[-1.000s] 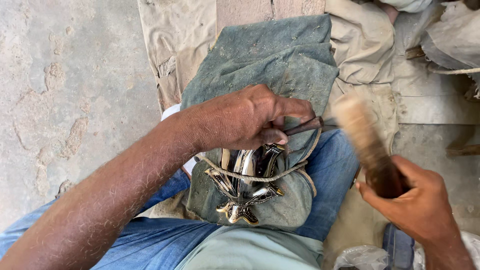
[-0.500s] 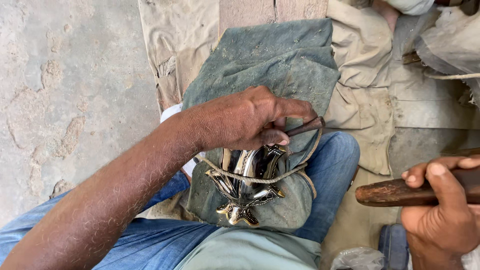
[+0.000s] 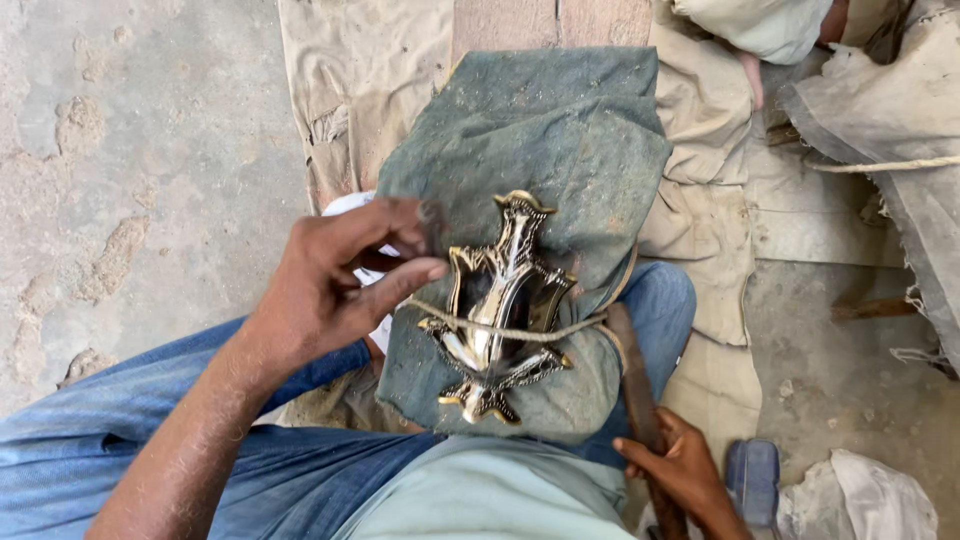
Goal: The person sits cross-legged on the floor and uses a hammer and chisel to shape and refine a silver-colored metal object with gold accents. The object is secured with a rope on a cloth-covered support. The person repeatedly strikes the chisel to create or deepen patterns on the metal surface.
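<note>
Rough concrete floor [image 3: 120, 150] and dusty sacking [image 3: 360, 70] surround a grey-green cloth [image 3: 540, 130] draped over the person's knee. On it lies a shiny brass ornament [image 3: 500, 300], tied down by cord [image 3: 520, 333]. Left hand [image 3: 335, 280] hovers beside it, fingers loosely spread; right hand [image 3: 685, 470] is clamped on a wooden stick [image 3: 632, 370].

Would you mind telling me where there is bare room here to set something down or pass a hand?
Free: the concrete floor left of the beige sacking, and the slab right of the knee. Crowded: the green cloth carries the shiny metal ornament tied with cord, with the left hand beside it and the right hand holding a wooden handle.
</note>
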